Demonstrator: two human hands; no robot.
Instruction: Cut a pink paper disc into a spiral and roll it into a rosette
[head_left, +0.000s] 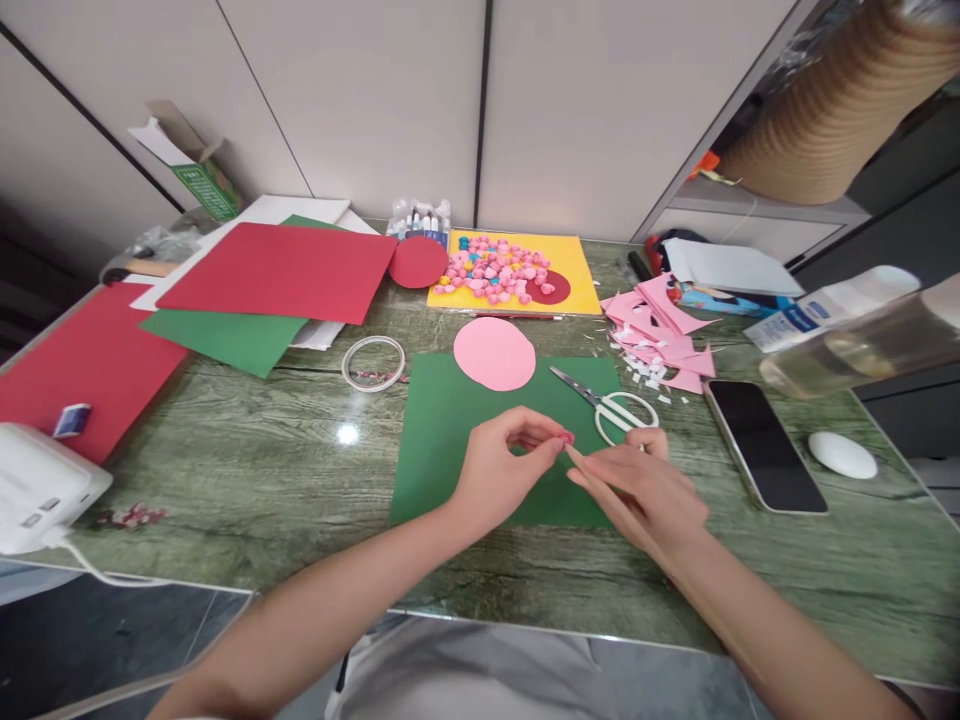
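Observation:
Between the thumb and fingertips of my left hand (pixel 502 460) is a small pink-red paper roll (pixel 568 438). My right hand (pixel 649 490) is closed just beside it, its fingertips meeting close to the roll; a slim pale tip shows there, too small to identify. Both hands are over a green paper sheet (pixel 450 440). On that sheet's far edge lie pink paper circles (pixel 495 353), slightly offset in a stack. White-handled scissors (pixel 600 400) rest partly open beyond my right hand, which covers part of one handle loop.
A tape roll (pixel 373 364) lies left of the green sheet. Behind is a yellow sheet (pixel 577 260) bearing many pink paper rolls (pixel 495 268). Pink scraps (pixel 664 335), a phone (pixel 765 445) and a white mouse (pixel 842 455) sit rightward. Red sheets (pixel 277 270) and a white charger (pixel 49 485) are left.

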